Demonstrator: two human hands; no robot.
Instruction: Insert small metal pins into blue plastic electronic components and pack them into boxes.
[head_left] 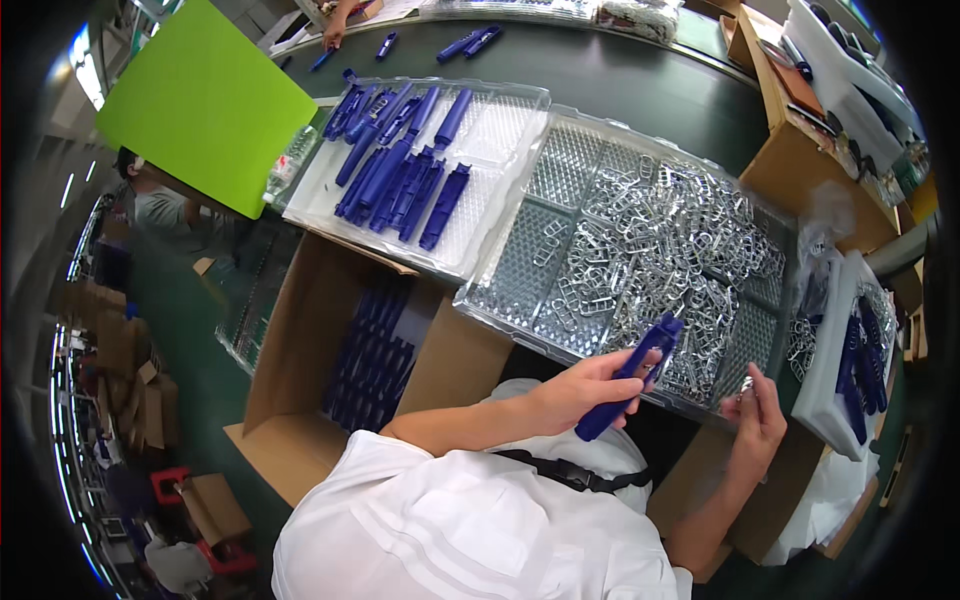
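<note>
My left hand point(582, 390) is closed around a dark blue plastic tubular housing point(600, 420), which is tilted with its narrow end up and to the right. Something shiny shows on the housing beside my fingers, too small to make out. My right hand point(758, 425) has thumb and fingers pinched on a small shiny metal clip point(746, 384), apart from the housing. Just beyond both hands, a clear plastic tray point(527, 212) holds a heap of silvery metal clips point(665, 235). To its left, a second clear tray point(505, 115) carries several blue housings point(400, 180).
An open cardboard box point(275, 370) with many blue housings stands left of my body. At right, a white tray point(815, 385) holds more blue parts. A green board point(205, 105) rises at the far left. Across the dark bench point(580, 75), another person's hand point(335, 32) touches a blue part.
</note>
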